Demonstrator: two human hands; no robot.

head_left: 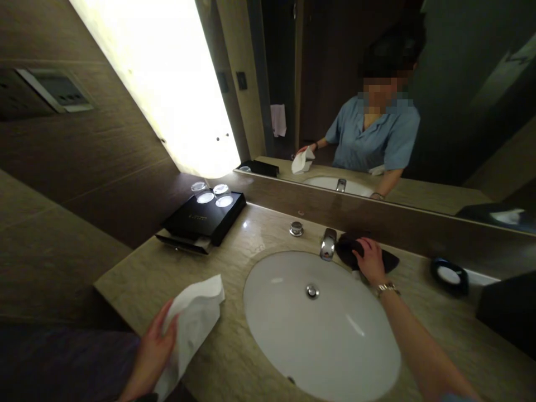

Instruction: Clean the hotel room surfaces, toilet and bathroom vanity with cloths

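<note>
My left hand (153, 352) is closed on a folded white cloth (195, 318), holding it above the counter to the left of the oval sink (268, 329). Behind the sink's right rim, my right hand (372, 261) grips a dark cloth (348, 250) that lies bunched on the counter near the mirror's base. Just left of that cloth stands the chrome faucet (328, 244). A bracelet (388, 287) circles my right wrist.
On the back left of the counter (125, 279), a black box (201, 218) carries two glasses (221, 195). A chrome knob (296, 228) sits left of the faucet. At the right are a round dark dish (449, 276) and a dark box (508, 310). A mirror (318, 67) spans the back.
</note>
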